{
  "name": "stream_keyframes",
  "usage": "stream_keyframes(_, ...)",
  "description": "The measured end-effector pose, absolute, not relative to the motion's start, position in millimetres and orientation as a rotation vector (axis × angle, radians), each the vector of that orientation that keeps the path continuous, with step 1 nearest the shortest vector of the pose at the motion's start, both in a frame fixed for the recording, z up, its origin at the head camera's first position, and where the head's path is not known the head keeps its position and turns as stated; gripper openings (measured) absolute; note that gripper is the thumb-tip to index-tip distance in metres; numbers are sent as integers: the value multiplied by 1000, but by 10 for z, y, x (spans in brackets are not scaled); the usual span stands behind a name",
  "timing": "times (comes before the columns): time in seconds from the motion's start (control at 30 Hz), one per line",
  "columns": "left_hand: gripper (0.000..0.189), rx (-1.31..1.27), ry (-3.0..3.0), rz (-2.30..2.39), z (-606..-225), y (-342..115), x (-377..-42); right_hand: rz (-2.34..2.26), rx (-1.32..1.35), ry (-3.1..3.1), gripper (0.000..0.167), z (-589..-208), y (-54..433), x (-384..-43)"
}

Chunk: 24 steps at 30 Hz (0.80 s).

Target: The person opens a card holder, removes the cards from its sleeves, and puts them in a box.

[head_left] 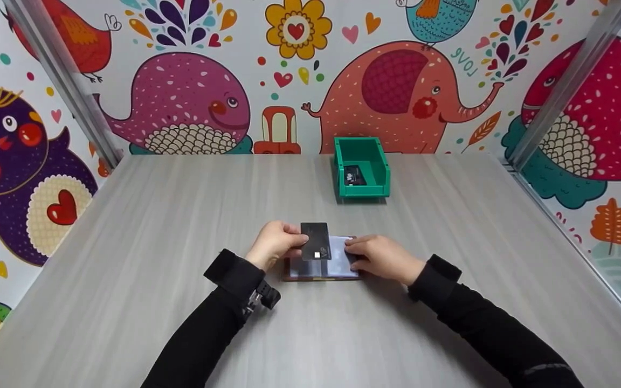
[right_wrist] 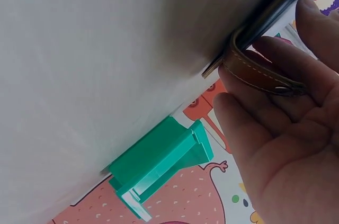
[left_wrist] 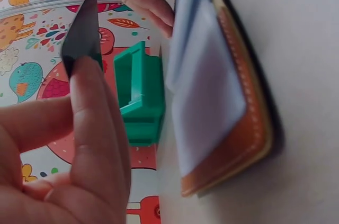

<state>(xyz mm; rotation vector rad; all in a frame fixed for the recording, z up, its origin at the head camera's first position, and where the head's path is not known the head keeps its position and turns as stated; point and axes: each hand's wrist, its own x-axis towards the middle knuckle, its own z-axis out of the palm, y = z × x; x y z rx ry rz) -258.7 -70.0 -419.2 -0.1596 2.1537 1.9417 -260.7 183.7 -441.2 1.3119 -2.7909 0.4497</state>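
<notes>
My left hand (head_left: pixel 278 242) pinches a black card (head_left: pixel 315 241) between thumb and fingers. The card carries a chip and the letters VIP and is held above an open card holder (head_left: pixel 295 271). That holder lies on the table, brown leather with pale stitching and clear plastic sleeves (left_wrist: pixel 212 86) inside. My right hand (head_left: pixel 386 258) grips the holder's right side, its thumb by the sleeves. In the right wrist view a stitched leather strap (right_wrist: pixel 259 75) curves out across the right fingers. The left wrist view shows the card nearly edge-on.
A green open-front bin (head_left: pixel 363 191) stands at the back of the table (head_left: pixel 192 215), with a black card (head_left: pixel 353 175) inside. Walls with cartoon animals (head_left: pixel 192 97) close off the back and sides. Metal posts (head_left: pixel 68 81) rise at the corners.
</notes>
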Motion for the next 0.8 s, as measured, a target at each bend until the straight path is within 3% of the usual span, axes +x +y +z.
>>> stream_keyframes(0.43, 12, -125, 2116, 1992, -4105, -652, -2559, 758, 1064, -2753, 22, -4310, 1836, -2573)
stream_keyframes(0.8, 14, -71, 2094, 1985, -4059, -580, -2521, 1217, 862, -2790, 23, -4170, 1716, -2525)
